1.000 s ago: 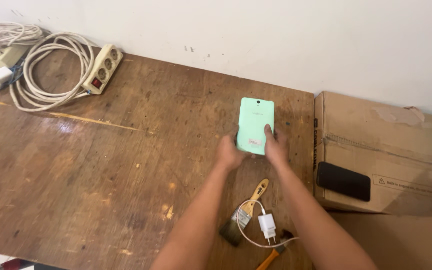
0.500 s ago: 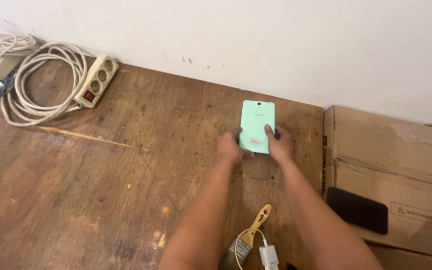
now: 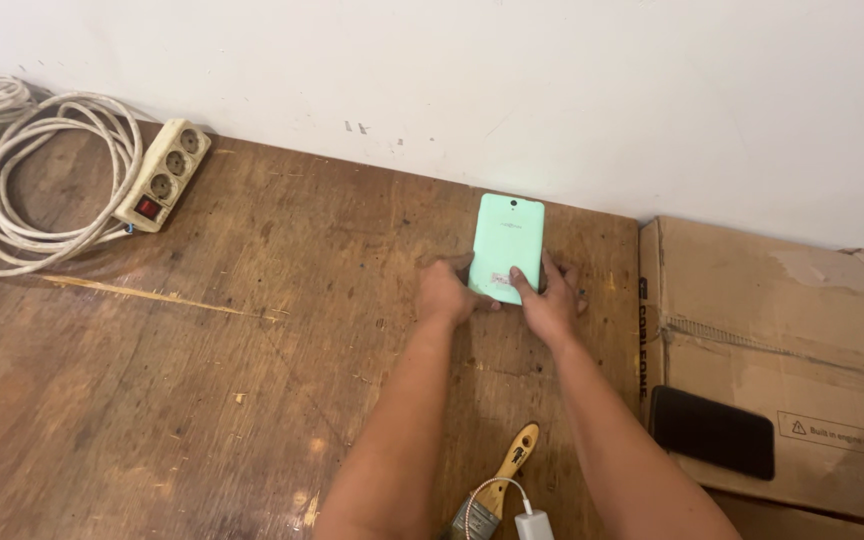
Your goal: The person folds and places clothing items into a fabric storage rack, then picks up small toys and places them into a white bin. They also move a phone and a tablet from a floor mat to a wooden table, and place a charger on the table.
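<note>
A mint-green phone [image 3: 507, 240] lies back side up on the brown wooden floor [image 3: 202, 380], close to the white wall. My left hand [image 3: 444, 292] grips its lower left edge. My right hand [image 3: 550, 300] covers its lower right corner, with fingers laid over the back. Both forearms reach in from the bottom of the view. The phone's lower end is hidden under my hands.
A flattened cardboard box [image 3: 782, 330] lies at the right with a black phone [image 3: 712, 432] on it. A wooden-handled paintbrush [image 3: 497, 488] and a white charger plug [image 3: 532, 525] lie near the bottom edge. A beige power strip [image 3: 164, 172] and coiled white cable [image 3: 42, 175] lie at the far left.
The view has shifted, so the phone and hands sit lower and further right in frame. Both hands stay on the green phone's lower end.
</note>
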